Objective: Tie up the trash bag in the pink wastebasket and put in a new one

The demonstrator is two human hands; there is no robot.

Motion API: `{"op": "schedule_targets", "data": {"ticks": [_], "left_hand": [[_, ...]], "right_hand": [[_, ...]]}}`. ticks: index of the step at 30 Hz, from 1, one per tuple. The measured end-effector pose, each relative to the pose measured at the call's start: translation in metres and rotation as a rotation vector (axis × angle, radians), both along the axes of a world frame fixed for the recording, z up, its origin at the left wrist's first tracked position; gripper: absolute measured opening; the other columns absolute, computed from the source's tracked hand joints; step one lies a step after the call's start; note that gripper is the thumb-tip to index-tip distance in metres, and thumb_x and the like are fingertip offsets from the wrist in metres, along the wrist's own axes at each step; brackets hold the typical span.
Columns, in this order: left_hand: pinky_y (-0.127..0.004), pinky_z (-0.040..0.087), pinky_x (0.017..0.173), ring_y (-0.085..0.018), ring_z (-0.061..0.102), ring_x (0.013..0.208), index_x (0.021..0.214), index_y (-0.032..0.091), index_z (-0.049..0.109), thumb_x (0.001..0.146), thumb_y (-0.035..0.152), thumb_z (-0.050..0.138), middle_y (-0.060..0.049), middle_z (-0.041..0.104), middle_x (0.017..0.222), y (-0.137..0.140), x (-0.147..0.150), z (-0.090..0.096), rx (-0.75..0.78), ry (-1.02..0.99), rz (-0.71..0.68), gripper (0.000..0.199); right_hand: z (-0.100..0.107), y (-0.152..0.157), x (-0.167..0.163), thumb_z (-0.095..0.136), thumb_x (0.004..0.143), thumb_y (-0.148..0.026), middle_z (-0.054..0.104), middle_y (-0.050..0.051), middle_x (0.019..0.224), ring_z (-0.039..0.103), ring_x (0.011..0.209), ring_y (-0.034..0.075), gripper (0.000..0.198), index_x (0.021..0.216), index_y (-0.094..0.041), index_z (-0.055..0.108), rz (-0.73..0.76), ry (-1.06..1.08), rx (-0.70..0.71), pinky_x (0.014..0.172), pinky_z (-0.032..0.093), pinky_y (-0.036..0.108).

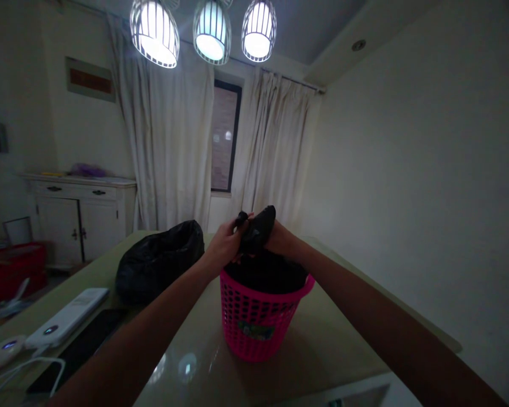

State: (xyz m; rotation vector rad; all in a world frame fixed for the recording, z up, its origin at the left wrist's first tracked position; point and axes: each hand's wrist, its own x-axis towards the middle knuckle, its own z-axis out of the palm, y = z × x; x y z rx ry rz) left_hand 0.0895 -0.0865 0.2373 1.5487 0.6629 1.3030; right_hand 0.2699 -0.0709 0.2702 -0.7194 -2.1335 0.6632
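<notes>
Dim room, glossy table (203, 362): the black bag (258, 229) is pinched shut by left hand (224, 244) and right hand (282, 240) above the pink basket (254, 322) (best knotted tightly, centred).

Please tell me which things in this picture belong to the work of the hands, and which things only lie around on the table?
In use:
- left hand and right hand, both gripping the gathered top of the black bag
- pink basket that holds this bag

Lying about:
- full black bag, left of the basket
- white remote
- dark phone
- white cable
</notes>
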Motion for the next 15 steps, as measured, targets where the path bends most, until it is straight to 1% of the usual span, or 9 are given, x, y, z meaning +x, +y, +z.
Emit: {"op": "schedule_targets", "data": {"ticks": [2, 3, 5, 6, 9, 11, 12, 14, 15], "left_hand": [[-0.023, 0.038, 0.036, -0.014, 0.051, 0.035, 0.140, 0.014, 0.072, 0.105, 0.045, 0.059, 0.002, 0.067, 0.055, 0.000, -0.003, -0.001, 0.069, 0.036, 0.095, 0.047], [-0.023, 0.040, 0.038, -0.014, 0.053, 0.038, 0.133, 0.015, 0.074, 0.106, 0.041, 0.057, 0.001, 0.068, 0.058, 0.000, -0.004, -0.002, 0.117, 0.057, 0.147, 0.042], [-0.023, 0.042, 0.042, -0.014, 0.057, 0.043, 0.119, 0.017, 0.077, 0.104, 0.037, 0.058, 0.000, 0.071, 0.064, 0.000, -0.005, -0.003, 0.188, 0.082, 0.232, 0.032], [-0.023, 0.042, 0.043, -0.015, 0.059, 0.045, 0.113, 0.017, 0.076, 0.103, 0.036, 0.057, -0.001, 0.072, 0.067, 0.000, -0.005, -0.004, 0.203, 0.103, 0.267, 0.029], [-0.025, 0.044, 0.047, -0.019, 0.066, 0.051, 0.106, 0.019, 0.072, 0.107, 0.036, 0.048, -0.002, 0.072, 0.065, -0.002, -0.003, -0.005, 0.187, 0.222, 0.360, 0.030], [-0.028, 0.048, 0.055, -0.023, 0.073, 0.060, 0.106, 0.018, 0.073, 0.110, 0.032, 0.041, -0.004, 0.073, 0.064, -0.007, -0.003, -0.004, 0.218, 0.358, 0.470, 0.034], [-0.030, 0.051, 0.061, -0.026, 0.077, 0.067, 0.109, 0.018, 0.074, 0.111, 0.030, 0.041, -0.006, 0.075, 0.068, -0.010, -0.004, -0.003, 0.268, 0.441, 0.545, 0.035], [-0.034, 0.054, 0.072, -0.029, 0.082, 0.084, 0.125, 0.018, 0.074, 0.110, 0.026, 0.044, -0.011, 0.082, 0.087, -0.016, -0.006, -0.004, 0.428, 0.623, 0.670, 0.034], [-0.035, 0.056, 0.075, -0.030, 0.082, 0.090, 0.136, 0.020, 0.070, 0.110, 0.023, 0.045, -0.012, 0.084, 0.099, -0.019, -0.007, -0.004, 0.520, 0.715, 0.702, 0.036]], "right_hand": [[-0.004, -0.007, 0.002, 0.086, 0.074, -0.047, 0.081, 0.004, 0.101, 0.072, 0.091, 0.025, 0.048, 0.113, -0.021, 0.078, 0.065, -0.001, -0.149, 0.093, 0.061, 0.043], [-0.005, -0.011, 0.003, 0.088, 0.073, -0.045, 0.082, 0.003, 0.103, 0.072, 0.094, 0.025, 0.048, 0.113, -0.021, 0.079, 0.073, -0.003, -0.190, 0.095, 0.061, 0.042], [-0.007, -0.016, 0.003, 0.093, 0.071, -0.041, 0.082, 0.002, 0.104, 0.072, 0.098, 0.024, 0.043, 0.107, -0.020, 0.081, 0.045, 0.001, -0.197, 0.098, 0.059, 0.039], [-0.007, -0.018, 0.003, 0.092, 0.073, -0.041, 0.081, 0.002, 0.101, 0.072, 0.097, 0.024, 0.040, 0.103, -0.019, 0.081, 0.023, 0.019, -0.184, 0.096, 0.058, 0.038], [-0.008, -0.018, -0.002, 0.084, 0.083, -0.052, 0.077, 0.003, 0.088, 0.067, 0.082, 0.021, 0.037, 0.094, -0.017, 0.078, -0.060, 0.107, -0.178, 0.079, 0.055, 0.033], [-0.010, -0.015, -0.008, 0.078, 0.085, -0.057, 0.075, 0.003, 0.085, 0.065, 0.078, 0.018, 0.041, 0.091, -0.017, 0.076, -0.134, 0.203, -0.199, 0.072, 0.051, 0.030], [-0.012, -0.013, -0.012, 0.078, 0.084, -0.057, 0.075, 0.003, 0.085, 0.065, 0.077, 0.018, 0.041, 0.090, -0.017, 0.075, -0.172, 0.258, -0.221, 0.071, 0.050, 0.029], [-0.016, -0.009, -0.018, 0.079, 0.078, -0.054, 0.075, 0.002, 0.083, 0.065, 0.075, 0.018, 0.041, 0.095, -0.018, 0.071, -0.239, 0.375, -0.266, 0.069, 0.050, 0.028], [-0.018, -0.008, -0.021, 0.079, 0.074, -0.051, 0.074, 0.000, 0.081, 0.066, 0.073, 0.017, 0.043, 0.101, -0.020, 0.068, -0.272, 0.432, -0.281, 0.067, 0.050, 0.028]]}}
